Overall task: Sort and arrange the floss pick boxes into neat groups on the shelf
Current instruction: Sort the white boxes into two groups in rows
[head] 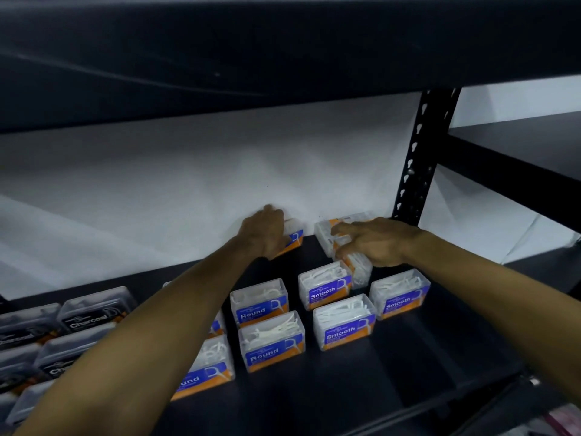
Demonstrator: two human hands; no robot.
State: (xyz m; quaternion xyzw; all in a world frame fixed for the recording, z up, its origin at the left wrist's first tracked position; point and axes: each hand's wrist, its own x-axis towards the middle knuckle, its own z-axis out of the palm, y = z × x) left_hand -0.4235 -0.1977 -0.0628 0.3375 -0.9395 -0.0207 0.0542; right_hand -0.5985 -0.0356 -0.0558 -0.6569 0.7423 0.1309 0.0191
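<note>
Hands reach to the back of the dark shelf (361, 388), near the white wall (188, 184). The left hand (267, 234) curls its fingers around a blue-orange box (294, 239) standing against the wall. The right hand (374, 242) holds a clear box (325, 239) that is tilted, with its fingers bent over the top; a second box under the palm is partly hidden, and I cannot tell if the hand grips it too. In front of the right hand stand three "Smooth" boxes (344, 322). In front of the left hand stand "Round" boxes (272, 341), some hidden by the forearm. Far left of both hands lie black "Charcoal" boxes (94, 309). A black post (421, 155) rises just behind the right hand.
</note>
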